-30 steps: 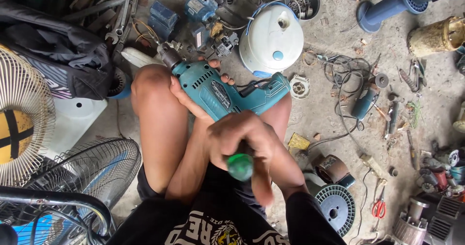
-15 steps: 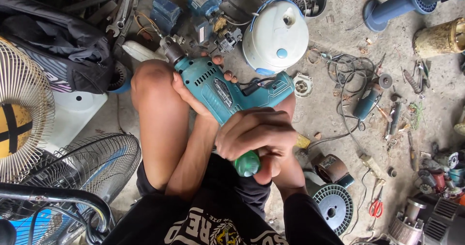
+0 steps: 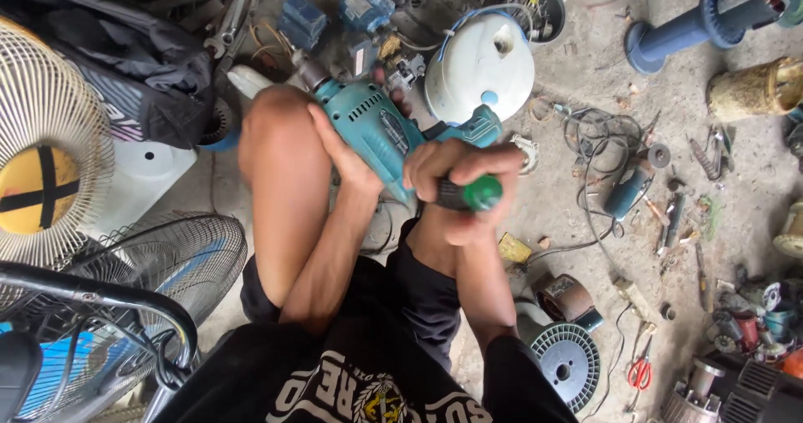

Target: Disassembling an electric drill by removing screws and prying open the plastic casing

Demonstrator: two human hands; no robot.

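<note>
At centre frame, a person's left hand (image 3: 347, 159) braces a teal plastic electric drill (image 3: 381, 134) resting across bare knees, its grip wrapped round the body. The right hand (image 3: 460, 189) is clenched on a green-capped black-handled screwdriver (image 3: 468, 194). A white domed plastic motor housing (image 3: 481, 67) lies on the gritty concrete floor (image 3: 585, 71) above.

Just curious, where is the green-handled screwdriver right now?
Mid-frame in the head view: the right hand grips the screwdriver against the teal drill, just below the white dome housing.
</note>
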